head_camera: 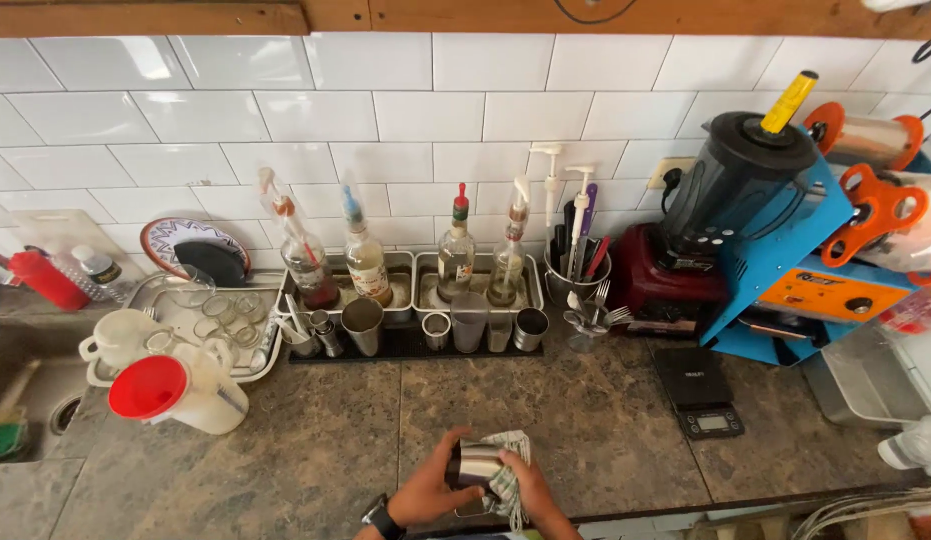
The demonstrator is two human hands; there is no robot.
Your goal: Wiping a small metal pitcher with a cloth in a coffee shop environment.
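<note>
Head view, looking down on a brown stone counter (315, 430) against white wall tile (405, 110). Landmark: the black drip mat (405, 345) at the wall's foot.

Right of the mat: blue cup-sealing machine (785, 250), its orange rollers up top; beside it a red-based blender (705, 230) with dark jug, plugged in at the wall. Forward of those, a small black digital scale (700, 395).

Left of the mat: steel tray (200, 325) of upturned glasses, likely draining; a white pitcher (200, 390) lying with a red funnel (145, 388) in its mouth.

Behind the mat: syrup bottles (455, 255) in steel pans, spouts wrapped, probably against dust. On it: steel cups (363, 325) and jiggers within reach.

Well forward of the mat, at the counter's near edge: left hand (425, 490), watch at the wrist, fingers closed round a small steel cup (477, 462), steadying it. Right hand (530, 485) grips a checked cloth (505, 475) pressed against the cup's side, apparently wiping it.
</note>
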